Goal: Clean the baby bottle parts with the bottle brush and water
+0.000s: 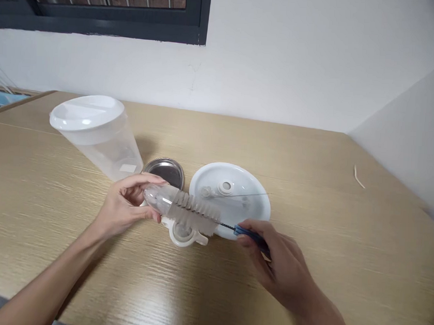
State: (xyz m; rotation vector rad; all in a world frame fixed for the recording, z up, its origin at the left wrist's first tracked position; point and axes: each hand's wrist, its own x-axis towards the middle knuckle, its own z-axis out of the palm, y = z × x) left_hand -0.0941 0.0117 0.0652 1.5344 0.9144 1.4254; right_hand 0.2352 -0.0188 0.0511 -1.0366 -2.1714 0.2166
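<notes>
My left hand (129, 201) is closed around a small clear bottle (159, 198), which lies tilted with its mouth toward the right. The white bristles of a bottle brush (199, 214) stand at the mouth, and the tip seems to be inside; how deep I cannot tell. My right hand (275, 257) grips the brush by its blue handle. Just below the bristles, a white ring with side handles (182, 233) rests on the table. Behind the brush is a white oval plate (257, 196) bearing a white collar-like part (226, 186) and a small clear piece with a thin stem.
A round metal dish (165, 171) sits behind the bottle. At the left stands a tall translucent pitcher (108, 152) with a white lid. A thin pale strip (359, 177) lies on the wooden table (330, 226) at the right. The wall and window frame rise behind.
</notes>
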